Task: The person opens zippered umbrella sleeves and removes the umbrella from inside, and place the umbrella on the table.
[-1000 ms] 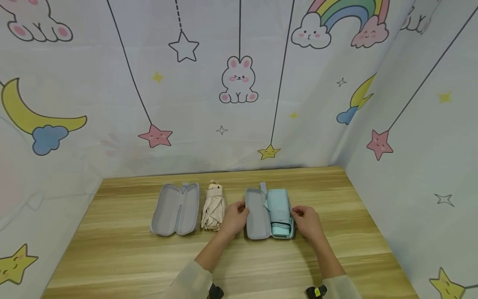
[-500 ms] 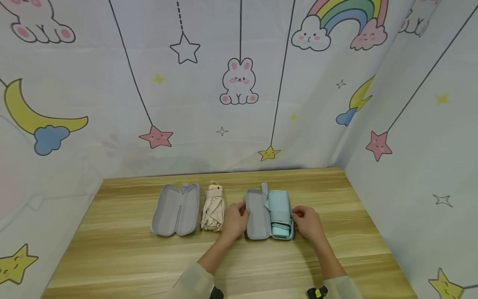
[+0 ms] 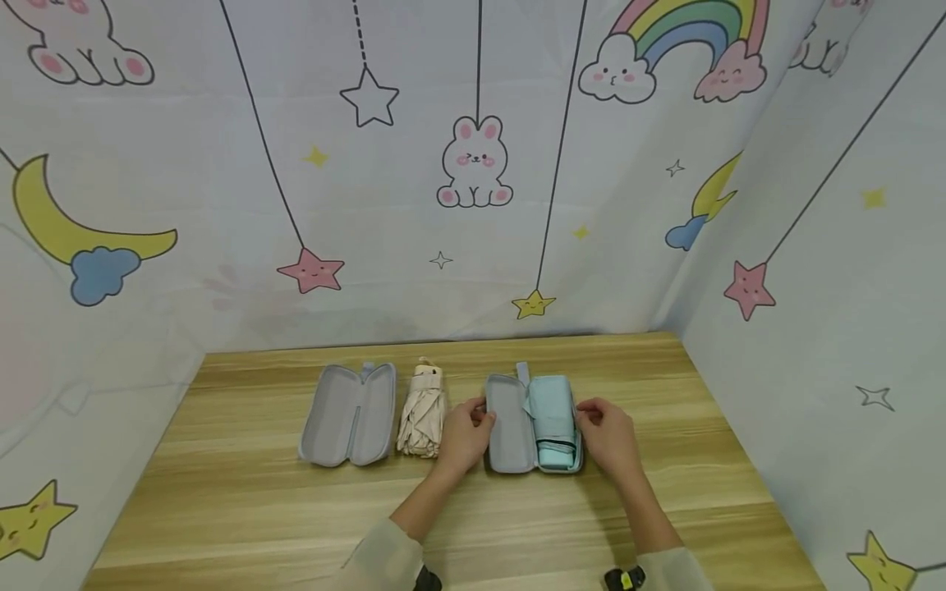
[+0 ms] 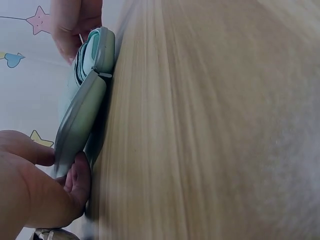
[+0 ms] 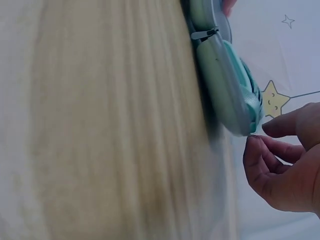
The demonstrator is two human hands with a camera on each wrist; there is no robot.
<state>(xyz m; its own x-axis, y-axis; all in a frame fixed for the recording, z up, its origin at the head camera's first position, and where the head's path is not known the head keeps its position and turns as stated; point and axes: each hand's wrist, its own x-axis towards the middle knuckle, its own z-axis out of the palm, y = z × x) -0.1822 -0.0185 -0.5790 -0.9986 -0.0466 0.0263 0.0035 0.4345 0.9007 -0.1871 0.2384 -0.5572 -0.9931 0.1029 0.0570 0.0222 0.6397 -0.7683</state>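
A grey zip case (image 3: 510, 427) lies unfolded on the table. Its right half holds a folded light-blue umbrella (image 3: 552, 406) with a dark band around its lower part. My left hand (image 3: 466, 432) pinches the outer edge of the bare left half; in the left wrist view the thumb is above and the fingers below. At the opposite side, my right hand (image 3: 611, 435) has thumb and forefinger on the rim beside the umbrella, and the right wrist view shows the fingertips (image 5: 254, 142) at the case's edge. The far side of that pinch is hidden.
A folded beige umbrella (image 3: 423, 414) lies just left of my left hand. Further left is a second grey case (image 3: 347, 419), spread open with nothing inside. The wooden table (image 3: 244, 509) ends at a patterned cloth wall (image 3: 384, 320) behind and on the right.
My right hand has slid slightly away from me along the case's right edge. My left hand keeps its hold, and the case and umbrellas stay in place.
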